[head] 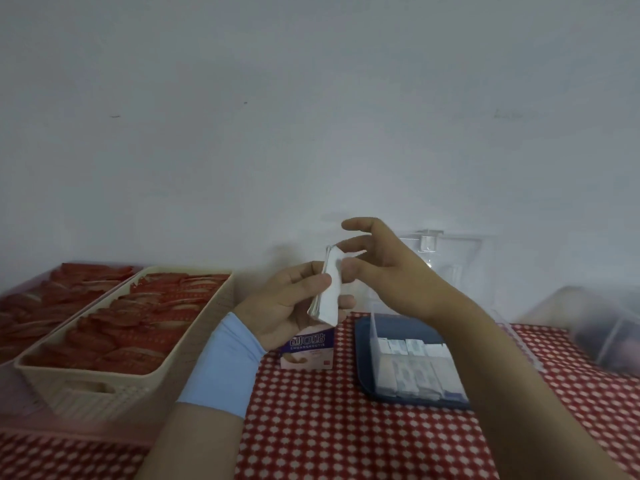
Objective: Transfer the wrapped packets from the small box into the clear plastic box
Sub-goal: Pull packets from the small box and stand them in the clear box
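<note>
Stack of white wrapped packets [329, 289], left grip [291, 306] clasping it, right grip [384, 268] loose, fingertips [342, 245] touching.

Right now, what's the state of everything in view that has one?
left hand: grips stack of white packets, raised above the table
right hand: fingertips at the stack's top, grip unclear
small box: upright on tablecloth, top hidden by hand
clear plastic box: open, rows of packets inside
beige basket: full of red sachets
</note>
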### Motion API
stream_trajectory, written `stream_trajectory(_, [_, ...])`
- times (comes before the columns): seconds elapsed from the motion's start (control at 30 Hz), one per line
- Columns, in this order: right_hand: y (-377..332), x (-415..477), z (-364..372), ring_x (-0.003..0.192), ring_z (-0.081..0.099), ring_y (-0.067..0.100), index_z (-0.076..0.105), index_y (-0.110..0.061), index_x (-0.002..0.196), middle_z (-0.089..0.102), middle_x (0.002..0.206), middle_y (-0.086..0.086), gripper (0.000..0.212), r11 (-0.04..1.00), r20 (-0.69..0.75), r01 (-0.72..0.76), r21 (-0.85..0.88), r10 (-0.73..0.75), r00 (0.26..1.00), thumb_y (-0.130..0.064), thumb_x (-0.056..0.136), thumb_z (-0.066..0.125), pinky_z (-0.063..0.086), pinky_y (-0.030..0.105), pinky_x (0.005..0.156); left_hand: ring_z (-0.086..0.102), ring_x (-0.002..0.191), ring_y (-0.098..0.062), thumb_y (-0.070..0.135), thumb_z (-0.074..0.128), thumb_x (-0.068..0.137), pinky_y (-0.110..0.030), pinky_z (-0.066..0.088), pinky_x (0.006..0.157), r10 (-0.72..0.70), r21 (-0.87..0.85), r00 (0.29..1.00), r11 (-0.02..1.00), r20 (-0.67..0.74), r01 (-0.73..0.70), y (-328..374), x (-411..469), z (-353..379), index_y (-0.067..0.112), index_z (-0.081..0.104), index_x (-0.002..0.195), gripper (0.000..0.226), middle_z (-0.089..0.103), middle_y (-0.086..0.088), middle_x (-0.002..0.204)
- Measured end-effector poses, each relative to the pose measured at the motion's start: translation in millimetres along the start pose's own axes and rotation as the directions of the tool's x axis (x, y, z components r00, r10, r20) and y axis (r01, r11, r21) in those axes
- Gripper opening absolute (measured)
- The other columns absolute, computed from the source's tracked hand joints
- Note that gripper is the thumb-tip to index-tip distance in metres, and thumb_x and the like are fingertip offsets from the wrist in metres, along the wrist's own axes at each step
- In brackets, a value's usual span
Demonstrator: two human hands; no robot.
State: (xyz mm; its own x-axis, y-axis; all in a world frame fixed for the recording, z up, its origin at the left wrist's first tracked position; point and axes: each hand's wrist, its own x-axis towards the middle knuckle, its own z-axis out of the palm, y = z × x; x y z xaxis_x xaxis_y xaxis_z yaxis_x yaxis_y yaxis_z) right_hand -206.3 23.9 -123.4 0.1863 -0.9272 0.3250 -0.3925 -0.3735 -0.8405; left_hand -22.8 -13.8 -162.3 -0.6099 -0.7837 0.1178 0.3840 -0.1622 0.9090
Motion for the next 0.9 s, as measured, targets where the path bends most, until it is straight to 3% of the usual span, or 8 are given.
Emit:
stream_trajectory(0.13, [-1.0,-12.0,-24.5,0.075,0.066,0.009,0.070,-0.015,0.118,0.069,0.076,-0.012,0.024,0.996,0.078,-0.014,-0.083,0.021,0.997,-0.009,0.095,0.066,0.055,0.024,0.082,0.074,0.077,-0.024,0.010,0.060,0.086,-0.032,0.060,0.065,-0.046,0.079,0.996,0.996,0.082,0.039,-11.8,5.5,21.4,0.001,0.051,0.115,0.032,0.075,-0.010,0.097])
stream_trajectory(0.23, [-3.9,-22.8,-46.9,0.082,0.070,0.022,0.077,-0.015,0.091,0.074,0.080,0.005,0.008,0.979,0.128,-0.048,-0.198,0.074,0.989,-0.015,0.093,0.069,0.056,0.033,0.091,0.075,0.078,-0.022,0.010,0.061,0.090,-0.032,0.060,0.064,-0.089,0.144,0.989,0.987,0.114,0.072,-20.7,6.1,39.0,0.000,0.052,0.111,0.025,0.076,-0.007,0.096])
stream_trajectory(0.4, [-4.3,-40.3,-78.3,0.073,0.069,0.011,0.078,-0.017,0.089,0.076,0.081,0.005,0.008,0.931,0.080,-0.112,-0.348,0.148,0.986,-0.018,0.092,0.071,0.056,0.026,0.080,0.073,0.097,-0.034,0.016,0.067,0.085,-0.049,0.060,0.084,-0.130,0.258,0.990,0.960,0.054,0.111,-33.6,14.6,66.0,-0.001,0.056,0.114,0.036,0.074,-0.015,0.108])
stream_trajectory(0.47, [-1.1,-45.2,-89.9,0.065,0.064,0.005,0.079,-0.018,0.089,0.075,0.077,0.003,0.008,0.907,-0.001,-0.147,-0.394,0.159,0.987,-0.019,0.091,0.071,0.054,0.026,0.072,0.071,0.100,-0.036,0.022,0.077,0.083,-0.057,0.054,0.094,-0.045,0.483,0.997,0.873,-0.059,0.068,-33.8,21.5,76.5,0.006,0.067,0.104,0.028,0.075,-0.016,0.105])
stream_trajectory(0.57, [3.7,-51.2,-105.3,0.055,0.059,-0.001,0.078,-0.017,0.087,0.071,0.067,-0.003,0.009,0.887,-0.114,-0.201,-0.416,0.168,0.979,-0.020,0.091,0.070,0.054,0.030,0.069,0.073,0.083,-0.022,0.023,0.079,0.080,-0.046,0.057,0.090,0.106,0.789,0.988,0.614,-0.115,0.026,-32.1,31.9,98.3,0.016,0.074,0.088,0.012,0.077,-0.002,0.084])
stream_trajectory(0.67, [5.7,-55.1,-117.8,0.052,0.061,-0.001,0.076,-0.014,0.089,0.071,0.069,-0.001,0.010,0.863,-0.163,-0.236,-0.446,0.181,0.970,-0.021,0.092,0.070,0.055,0.031,0.067,0.073,0.076,-0.025,0.023,0.073,0.077,-0.044,0.059,0.082,0.139,0.909,0.986,0.417,-0.092,0.026,-34.3,40.1,121.9,0.016,0.076,0.079,0.008,0.076,-0.001,0.073])
stream_trajectory(0.8, [8.9,-60.2,-135.1,0.068,0.072,0.010,0.076,-0.016,0.092,0.076,0.080,0.002,0.006,0.853,-0.125,-0.267,-0.449,0.236,0.964,-0.019,0.090,0.071,0.062,0.034,0.068,0.076,0.073,-0.023,0.012,0.070,0.085,-0.035,0.061,0.078,0.061,0.847,0.992,0.528,-0.108,0.060,-40.7,51.8,137.9,0.008,0.076,0.084,0.007,0.078,-0.002,0.078])
stream_trajectory(0.9, [13.3,-62.6,-145.6,0.056,0.067,0.008,0.076,-0.018,0.090,0.074,0.072,0.003,0.004,0.825,-0.124,-0.281,-0.491,0.253,0.960,-0.019,0.089,0.073,0.053,0.023,0.053,0.076,0.077,-0.024,0.008,0.069,0.089,-0.034,0.062,0.078,0.005,0.788,0.995,0.611,-0.100,0.076,-49.4,58.5,145.3,0.004,0.075,0.091,0.007,0.078,-0.006,0.085])
